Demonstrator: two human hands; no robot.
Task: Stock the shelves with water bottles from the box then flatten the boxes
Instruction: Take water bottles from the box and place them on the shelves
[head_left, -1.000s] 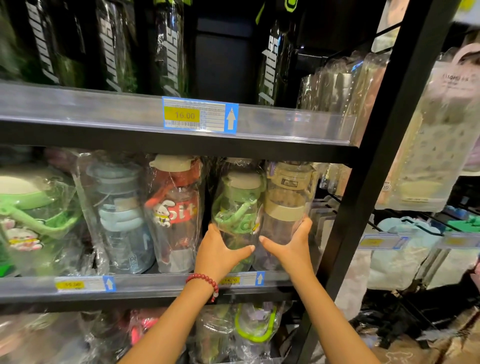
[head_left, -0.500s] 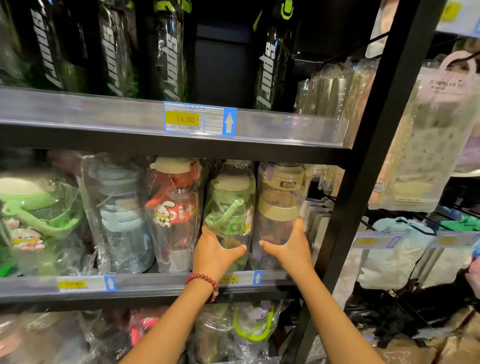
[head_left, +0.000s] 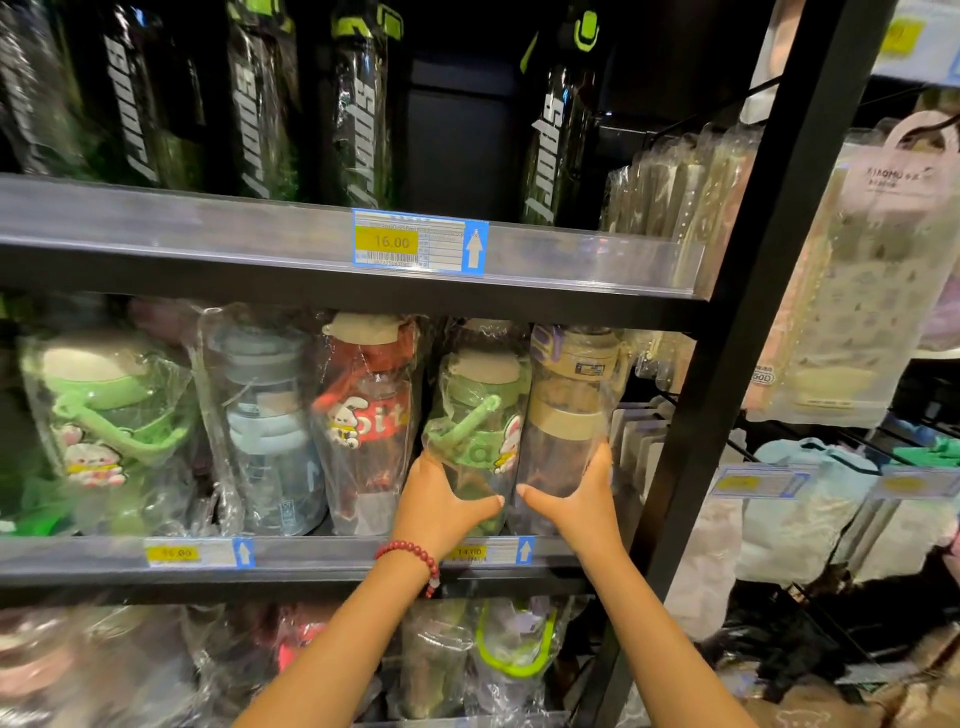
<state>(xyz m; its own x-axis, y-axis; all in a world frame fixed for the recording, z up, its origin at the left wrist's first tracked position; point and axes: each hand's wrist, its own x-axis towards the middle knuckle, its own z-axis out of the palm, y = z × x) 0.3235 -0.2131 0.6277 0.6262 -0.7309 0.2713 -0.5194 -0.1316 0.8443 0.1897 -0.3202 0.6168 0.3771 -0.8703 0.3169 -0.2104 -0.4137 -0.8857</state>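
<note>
Right now two hands are up at the middle shelf (head_left: 311, 558), a bit right of the middle of the picture. The left hand (head_left: 439, 501) has a red bead bracelet (head_left: 413, 558) on its wrist. Its fingers and thumb are curled round the bottom part of the green bottle (head_left: 478, 421), which is in a see-through bag. The right hand (head_left: 576, 496) is wrapped round the bottom part of the tan bottle (head_left: 571, 405), also in a see-through bag. The two thumbs point at each other and are close, but they do not touch.

Both bottles stand up on the middle shelf, touching side by side, at its right end next to the black post (head_left: 748, 322). A red bottle (head_left: 371, 415) with a bunny on it is just left of the green one. Next to that is a grey bottle (head_left: 267, 415), and a fat green bottle (head_left: 109, 415) sits at the far left.

Up on the top shelf (head_left: 208, 218) stand tall black sport bottles (head_left: 358, 104). A blue price tag (head_left: 418, 241) with a yellow patch says 16.00. More bagged bottles (head_left: 511, 644) sit low in the picture, under the arms.
</note>
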